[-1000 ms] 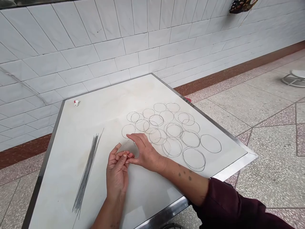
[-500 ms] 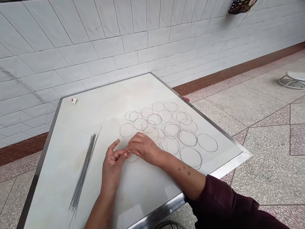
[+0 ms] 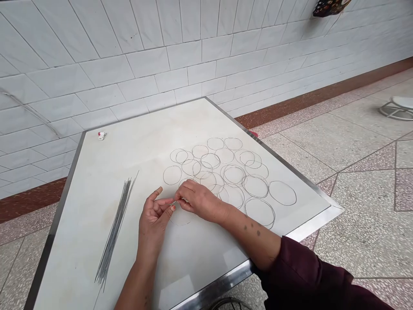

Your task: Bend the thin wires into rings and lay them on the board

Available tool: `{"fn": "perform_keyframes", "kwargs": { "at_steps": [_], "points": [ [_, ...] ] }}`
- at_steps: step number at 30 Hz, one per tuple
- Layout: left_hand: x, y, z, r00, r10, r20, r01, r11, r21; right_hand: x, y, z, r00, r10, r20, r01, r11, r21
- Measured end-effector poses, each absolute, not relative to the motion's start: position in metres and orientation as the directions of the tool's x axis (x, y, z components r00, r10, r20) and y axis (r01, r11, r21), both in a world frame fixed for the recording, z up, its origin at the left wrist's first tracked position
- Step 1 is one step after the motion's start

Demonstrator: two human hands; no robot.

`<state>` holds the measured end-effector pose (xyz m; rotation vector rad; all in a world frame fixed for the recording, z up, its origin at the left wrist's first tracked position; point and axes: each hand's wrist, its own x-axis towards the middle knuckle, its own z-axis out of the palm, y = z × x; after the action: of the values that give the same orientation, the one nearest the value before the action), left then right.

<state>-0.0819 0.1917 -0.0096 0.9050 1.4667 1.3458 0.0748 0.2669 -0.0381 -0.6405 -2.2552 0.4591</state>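
Over the white table (image 3: pixel 74 258), my left hand (image 3: pixel 155 221) pinches a thin wire loop (image 3: pixel 180 224) between thumb and fingers, its index finger or thumb tip raised apart. Close beside it, my right hand (image 3: pixel 201 200) is closed, fingertips on the same wire where its ends seem to meet. The fine join is too small to make out. Many thin wire rings (image 3: pixel 254 186) lie overlapping beyond and to the right of my hands. To the left rests a bundle of straight wires (image 3: pixel 116 232), lying lengthwise.
A small white and red object (image 3: pixel 102 136) lies at the table's far left corner. White tiled wall (image 3: pixel 145 64) stands behind the table. A pale stool (image 3: pixel 398 107) is on the floor at far right. A metal edge (image 3: pixel 222 286) borders the table.
My right hand has shifted slightly right, so its fingertips stand a little farther from the left hand's. The left hand stays nearly in place on the wire.
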Motion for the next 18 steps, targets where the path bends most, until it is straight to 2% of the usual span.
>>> {"fn": "perform_keyframes", "kwargs": {
  "at_steps": [7,12,18],
  "points": [
    [-0.07,0.185,-0.008,-0.454,0.887,0.078,0.233,0.033,0.972,0.076,0.264,-0.039,-0.567,0.621,0.54,0.312,0.769,-0.558],
    [-0.066,0.185,-0.01,-0.473,0.867,0.155,0.3,-0.007,0.954,0.076,0.264,-0.039,-0.605,0.602,0.521,0.315,0.782,-0.537],
    [-0.068,0.184,-0.009,-0.448,0.876,0.178,0.294,-0.044,0.955,0.077,0.264,-0.036,-0.628,0.565,0.536,0.272,0.804,-0.529]
  ]
}}
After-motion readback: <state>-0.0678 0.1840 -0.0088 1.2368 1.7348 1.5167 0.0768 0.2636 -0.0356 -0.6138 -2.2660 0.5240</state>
